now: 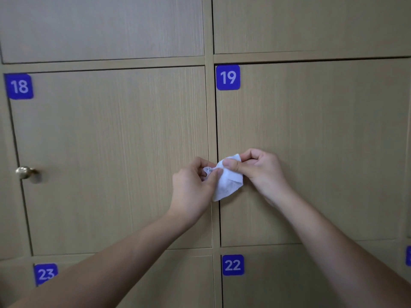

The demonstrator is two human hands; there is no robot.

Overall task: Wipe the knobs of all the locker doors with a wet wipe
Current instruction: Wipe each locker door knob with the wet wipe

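At the far left, a small round brass-coloured knob [25, 172] sticks out from the left edge of the pale wood-grain locker door [106, 152] marked with a blue square label reading 18 [19, 86]; nothing touches it, and it sits well apart from the hands. Below it, a blue label reading 23 [45, 274] peeks out above the left forearm.

Toward the middle, the left hand [193, 187] pinches one bunched corner of a crumpled white wet wipe [226, 178] between thumb and curled fingers. The wipe hangs in front of the vertical divider between the two doors, not against any knob, so the person is probably refolding or spreading it to find a fresh face.

Just right of it, the right hand [260, 170] pinches the wipe's upper edge between thumb and forefinger, its other fingers curled; the two hands seem to pull the cloth gently apart. Behind them is the door with the blue label reading 19 [228, 77]; whether its knob lies hidden by the hands cannot be told. Lower right sits a blue label reading 22 [232, 264].
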